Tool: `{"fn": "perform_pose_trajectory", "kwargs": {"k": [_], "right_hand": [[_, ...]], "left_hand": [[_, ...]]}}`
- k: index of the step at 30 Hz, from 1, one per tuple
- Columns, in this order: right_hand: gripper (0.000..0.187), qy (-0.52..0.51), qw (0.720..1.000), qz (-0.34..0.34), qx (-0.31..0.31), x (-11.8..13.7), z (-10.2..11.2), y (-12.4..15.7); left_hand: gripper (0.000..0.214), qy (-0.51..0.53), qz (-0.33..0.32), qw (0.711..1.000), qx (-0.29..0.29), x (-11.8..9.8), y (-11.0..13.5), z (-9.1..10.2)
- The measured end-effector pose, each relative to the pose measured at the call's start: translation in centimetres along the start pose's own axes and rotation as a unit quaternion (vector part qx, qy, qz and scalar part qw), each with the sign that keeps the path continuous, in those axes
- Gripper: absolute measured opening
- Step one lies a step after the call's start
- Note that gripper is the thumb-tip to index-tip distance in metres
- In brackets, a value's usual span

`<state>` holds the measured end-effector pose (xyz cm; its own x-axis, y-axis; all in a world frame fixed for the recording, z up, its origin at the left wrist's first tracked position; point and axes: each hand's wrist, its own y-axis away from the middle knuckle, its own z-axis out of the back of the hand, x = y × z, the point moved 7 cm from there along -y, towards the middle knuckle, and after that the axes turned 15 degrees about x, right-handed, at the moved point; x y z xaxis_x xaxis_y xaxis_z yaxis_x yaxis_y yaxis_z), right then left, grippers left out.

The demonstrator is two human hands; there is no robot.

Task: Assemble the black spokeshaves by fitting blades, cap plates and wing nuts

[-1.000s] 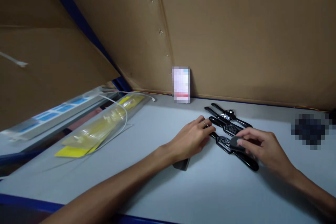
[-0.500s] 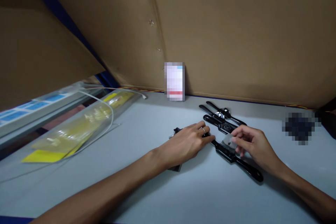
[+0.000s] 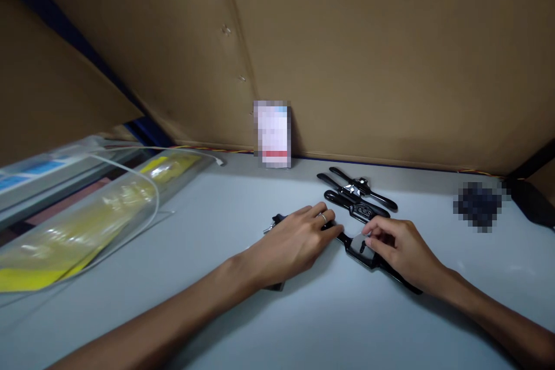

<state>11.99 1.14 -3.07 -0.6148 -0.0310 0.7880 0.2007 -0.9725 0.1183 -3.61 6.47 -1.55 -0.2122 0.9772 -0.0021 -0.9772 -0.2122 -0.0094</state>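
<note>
A black spokeshave body (image 3: 361, 261) lies slantwise on the table, its far handle under the fingers of my left hand (image 3: 299, 237). My left hand is closed on that handle and wears a ring. Between thumb and fingers, my right hand (image 3: 403, 251) pinches a flat grey slotted blade (image 3: 358, 244), which sits over the middle of the spokeshave. The near handle passes partly behind my right hand. Just beyond lie a second black spokeshave (image 3: 363, 209) and another one with bright metal parts (image 3: 353, 189). Dark pieces (image 3: 274, 287) partly show beneath my left hand and wrist.
A lit, blurred-out panel (image 3: 274, 136) leans against the cardboard wall (image 3: 390, 58). Left are a clear plastic bag with yellow inside (image 3: 104, 219), a white cable (image 3: 156, 196) and a power strip (image 3: 39, 170). A pixelated dark object (image 3: 479, 205) rests at right.
My right hand has brought the blade down and left, from a tilt beside the spokeshave to flat over its middle. My left hand keeps its hold. The whole view has shifted slightly.
</note>
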Motion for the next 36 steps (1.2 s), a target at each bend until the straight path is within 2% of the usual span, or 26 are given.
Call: {"fn": "perform_pose_trajectory", "kwargs": {"k": [4,8,17,26,29,32,34,36], "right_hand": [[0.016,0.053,0.998,-0.018,0.005,0.4,0.6,0.2],[0.022,0.110,0.994,-0.017,0.017,0.4,0.8,0.2],[0.024,0.125,0.992,-0.010,0.017,0.2,0.5,0.1],[0.023,0.128,0.992,-0.005,0.019,0.6,0.5,0.1],[0.023,0.135,0.991,-0.004,0.024,0.5,0.5,0.2],[0.025,0.148,0.989,0.005,0.023,0.5,0.6,0.3],[0.030,0.166,0.986,0.016,0.018,0.5,0.7,0.4],[0.034,0.196,0.980,0.036,-0.013,0.7,1.1,0.7]], "left_hand": [[0.026,0.008,0.004,1.000,-0.009,0.0,0.0,0.1],[0.028,-0.011,0.002,1.000,0.001,0.0,-0.1,0.0],[0.025,-0.034,-0.001,0.999,0.009,-0.1,-0.2,0.0],[0.023,-0.001,0.012,1.000,0.010,0.2,-0.1,-0.1],[0.026,0.009,0.024,1.000,-0.001,1.3,0.1,0.3],[0.029,0.006,0.066,0.998,-0.011,3.2,0.5,1.3],[0.031,0.005,0.121,0.992,0.018,4.9,0.8,1.9],[0.029,0.009,0.197,0.978,0.074,6.6,1.4,2.2]]}}
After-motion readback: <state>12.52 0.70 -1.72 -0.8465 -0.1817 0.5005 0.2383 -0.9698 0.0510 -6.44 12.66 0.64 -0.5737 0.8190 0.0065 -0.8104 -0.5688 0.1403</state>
